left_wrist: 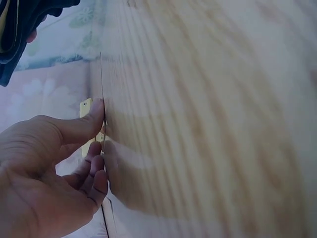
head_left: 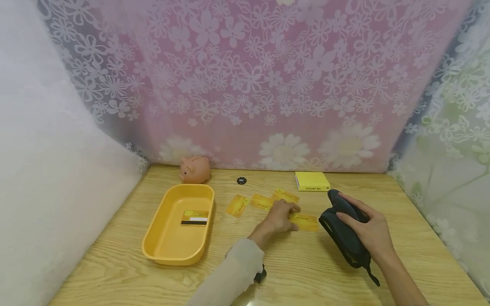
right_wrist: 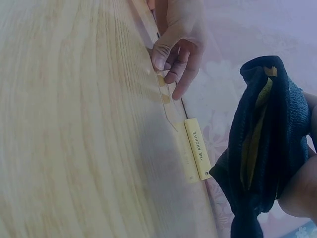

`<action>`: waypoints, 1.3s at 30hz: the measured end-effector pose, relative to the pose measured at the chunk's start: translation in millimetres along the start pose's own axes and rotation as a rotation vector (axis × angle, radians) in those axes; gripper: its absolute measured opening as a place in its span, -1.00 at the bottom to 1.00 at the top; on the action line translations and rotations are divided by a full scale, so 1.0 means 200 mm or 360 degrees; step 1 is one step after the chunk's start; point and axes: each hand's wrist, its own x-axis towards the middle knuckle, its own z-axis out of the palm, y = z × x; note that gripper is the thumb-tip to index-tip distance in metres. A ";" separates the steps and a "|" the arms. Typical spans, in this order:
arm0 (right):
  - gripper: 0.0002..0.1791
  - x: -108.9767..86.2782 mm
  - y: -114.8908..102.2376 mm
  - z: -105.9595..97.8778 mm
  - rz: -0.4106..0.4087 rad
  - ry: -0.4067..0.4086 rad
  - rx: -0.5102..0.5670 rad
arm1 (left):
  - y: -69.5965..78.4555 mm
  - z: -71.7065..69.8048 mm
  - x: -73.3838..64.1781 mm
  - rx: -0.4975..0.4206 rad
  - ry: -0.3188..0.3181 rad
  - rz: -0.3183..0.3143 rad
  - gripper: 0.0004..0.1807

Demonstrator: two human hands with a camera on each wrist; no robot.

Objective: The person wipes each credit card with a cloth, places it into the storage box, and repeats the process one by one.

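My left hand [head_left: 281, 216] reaches down to a yellow card [head_left: 306, 222] lying on the table, thumb and fingertips at its two long edges. Seen from the left wrist, the thumb [left_wrist: 91, 116] and curled fingers are right at the tabletop with the card between them. My right hand [head_left: 373, 233] grips a dark fabric pouch [head_left: 346, 229] with a dangling strap, held over the table to the right of that card. From the right wrist, the mouth of the pouch [right_wrist: 255, 139] gapes and shows a yellowish inside. Behind the left hand lie more yellow cards [head_left: 237, 206].
A yellow tray [head_left: 151, 242] at the left contains one card [head_left: 194, 218] with a black stripe. Along the back are a piggy bank [head_left: 195, 170], a black poker chip [head_left: 241, 180] and a yellow book [head_left: 311, 182] marked THE ARCHIVE. Flowered cloth [head_left: 229, 85] hangs behind the table.
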 end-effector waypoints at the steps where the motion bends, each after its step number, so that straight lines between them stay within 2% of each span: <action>1: -0.38 0.00 0.00 0.00 -0.0002 -0.0006 0.0008 | 0.00 0.00 0.00 0.0003 -0.0003 -0.0013 -0.34; 6: -0.38 0.00 0.00 -0.01 0.0012 -0.0020 0.0021 | 0.02 0.00 -0.01 0.0004 -0.0026 -0.0068 -0.34; 13: -0.38 0.00 0.00 -0.02 -0.0014 -0.0015 0.0030 | 0.03 -0.01 -0.02 -0.0042 -0.0009 -0.0064 -0.45; 17: -0.38 0.00 0.00 -0.01 -0.0030 -0.0012 0.0042 | 0.03 -0.02 -0.03 -0.0068 0.0004 -0.0034 -0.47; 21: -0.38 0.00 0.00 0.01 -0.0037 -0.0007 0.0054 | 0.01 -0.03 -0.04 -0.0075 0.0010 0.0046 -0.47; 23: -0.38 0.00 0.00 0.01 -0.0035 -0.0021 0.0076 | 0.00 -0.04 -0.05 -0.0194 0.0012 0.0057 -0.46; 27: -0.39 0.00 -0.01 0.03 -0.0039 -0.0048 0.0102 | -0.02 -0.07 -0.07 -0.0629 0.0004 0.0016 -0.45; 30: -0.39 -0.01 -0.01 0.03 -0.0038 -0.0045 0.0100 | -0.03 -0.12 -0.10 -0.0892 0.0041 -0.0015 -0.46; 36: -0.39 -0.04 -0.07 0.05 -0.0059 -0.0073 0.0117 | -0.02 -0.23 -0.17 -0.1197 0.0164 -0.0034 -0.49; 39: -0.40 -0.06 -0.12 0.06 -0.0095 -0.0080 0.0130 | -0.01 -0.29 -0.21 -0.1280 0.0205 -0.0017 -0.47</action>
